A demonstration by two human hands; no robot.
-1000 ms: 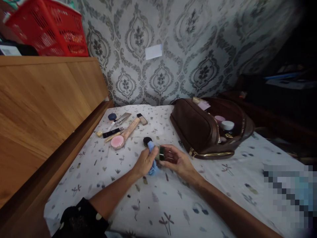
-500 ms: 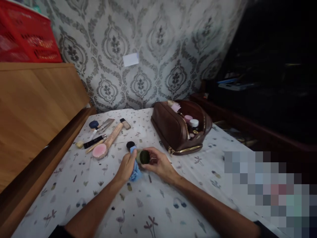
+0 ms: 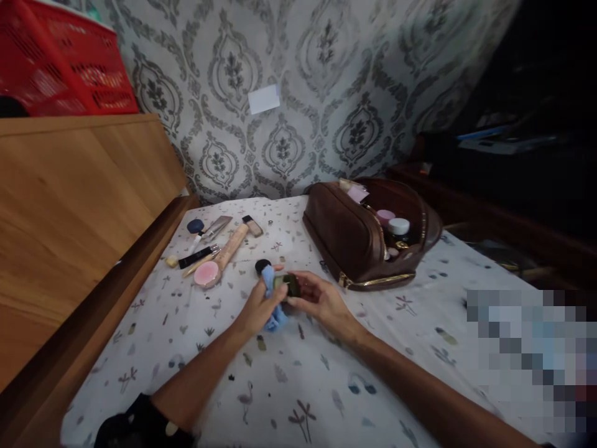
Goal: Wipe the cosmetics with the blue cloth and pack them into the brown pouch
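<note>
A small dark green jar [image 3: 291,285] is held between both hands above the patterned white cloth. My left hand [image 3: 261,303] is closed on a crumpled blue cloth [image 3: 276,318] and presses it against the jar's left side, the thumb on the jar. My right hand [image 3: 324,303] grips the jar's right end with bent fingers. Just behind my left hand lies a round black lid [image 3: 263,267]. Further left are a pink round-headed brush [image 3: 207,274], a black tube [image 3: 196,257], a dark blue round item [image 3: 195,226] and a small bottle with a black cap [image 3: 252,226].
An open brown bag [image 3: 342,233] with a white-lidded jar [image 3: 398,226] and other items stands to the right, behind my right hand. A wooden cabinet [image 3: 93,186] bearing a red basket [image 3: 84,62] borders the left side. Patterned wallpaper rises behind the table [image 3: 321,379].
The view has shifted, so most things appear further right. The jar has turned between my hands, and my left thumb now lies over it.
</note>
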